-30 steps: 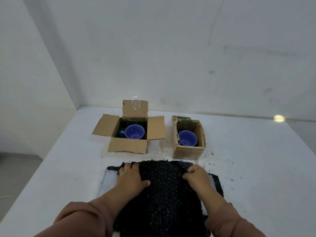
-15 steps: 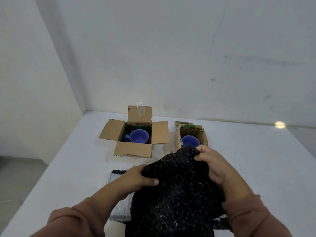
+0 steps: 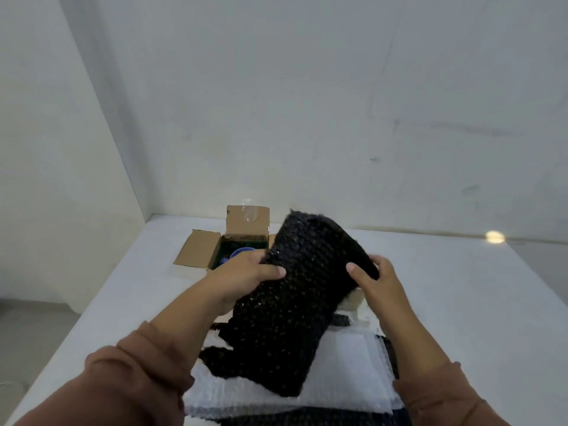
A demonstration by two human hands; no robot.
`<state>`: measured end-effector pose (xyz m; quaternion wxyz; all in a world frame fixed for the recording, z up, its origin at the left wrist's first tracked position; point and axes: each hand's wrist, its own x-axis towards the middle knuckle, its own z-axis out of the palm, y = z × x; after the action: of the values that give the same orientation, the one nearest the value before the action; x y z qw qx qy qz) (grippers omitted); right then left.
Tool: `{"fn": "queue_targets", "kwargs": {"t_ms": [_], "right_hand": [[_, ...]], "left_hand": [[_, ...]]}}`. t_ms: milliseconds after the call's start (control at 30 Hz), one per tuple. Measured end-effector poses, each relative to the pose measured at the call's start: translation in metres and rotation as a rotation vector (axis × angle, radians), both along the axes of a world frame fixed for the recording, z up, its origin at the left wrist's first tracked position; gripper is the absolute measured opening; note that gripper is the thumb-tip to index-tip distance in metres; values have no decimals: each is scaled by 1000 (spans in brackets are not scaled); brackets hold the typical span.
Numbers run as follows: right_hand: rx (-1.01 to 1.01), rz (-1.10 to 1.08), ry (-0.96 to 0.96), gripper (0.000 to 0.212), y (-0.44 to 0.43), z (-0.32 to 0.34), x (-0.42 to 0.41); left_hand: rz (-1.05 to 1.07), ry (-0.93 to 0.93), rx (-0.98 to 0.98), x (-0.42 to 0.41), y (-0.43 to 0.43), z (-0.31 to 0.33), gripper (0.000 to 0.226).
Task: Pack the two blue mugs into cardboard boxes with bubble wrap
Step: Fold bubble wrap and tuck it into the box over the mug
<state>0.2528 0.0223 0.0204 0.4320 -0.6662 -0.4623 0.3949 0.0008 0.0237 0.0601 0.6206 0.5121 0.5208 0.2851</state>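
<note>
Over the white desk [image 3: 461, 302], both hands hold 1 sheet of black bubble wrap [image 3: 295, 302] up off the pile. Left hand [image 3: 246, 275] grips its left edge, thumb on the near face, fingers [image 3: 256, 256] curled behind, clamped on the wrap. Right hand [image 3: 379, 281] grips the right edge the same way, thumb in front, fingers closed around the sheet. The sheet bends into a loose arch; its lower end droops onto the white bubble wrap stack [image 3: 338, 370] near the person.

Behind the left hand, 1 open cardboard box [image 3: 212, 250] stands with flaps out, and part of 1 blue mug [image 3: 241, 252] shows inside it. The 2nd box and 2nd mug are hidden behind the raised sheet; only a sliver of something pale shows by the right wrist, cannot tell what.

Handling, as a judgement: the wrap looks very light, soft and floppy, and won't hold shape, so a 2-hand edge grip suits it; it may be a little slick and should not be crushed. The mugs are likely hard, heavier and breakable; best taken by the body or handle, lifted straight up out of the box.
</note>
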Motion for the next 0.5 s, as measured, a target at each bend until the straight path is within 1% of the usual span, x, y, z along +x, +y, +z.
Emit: {"fn": "queue_targets", "kwargs": {"t_ms": [33,100,167,233,300,333,400,467,500], "right_hand": [[-80,-14,158,57,-4,-8,0],[-268,57,477,55,-12,-29,-4],[-396,161,664,50,-21,-43,-13],[-428,155,747,37,-26,-50,-25],[-427,106,759,19,-29,-54,-37],[-433,112,784,19,-31,-56,-42],[-473,154,866,30,-32,-59,-51],[-504,148,929,42,-35,-59,-60],[-482,107,939,45,-34,-59,-62]], "left_hand": [[23,-67,-33,-2,1,1,16],[63,-144,-85,-2,3,1,15],[107,-177,-139,0,3,-2,18],[167,-221,-202,1,1,-7,22],[253,-299,-261,-1,-1,-12,35],[276,-343,-287,-2,-2,-15,43],[264,-392,-336,-4,-6,-17,49],[263,-384,-354,-7,-6,-19,47],[277,-366,-364,-9,-5,-20,44]]}}
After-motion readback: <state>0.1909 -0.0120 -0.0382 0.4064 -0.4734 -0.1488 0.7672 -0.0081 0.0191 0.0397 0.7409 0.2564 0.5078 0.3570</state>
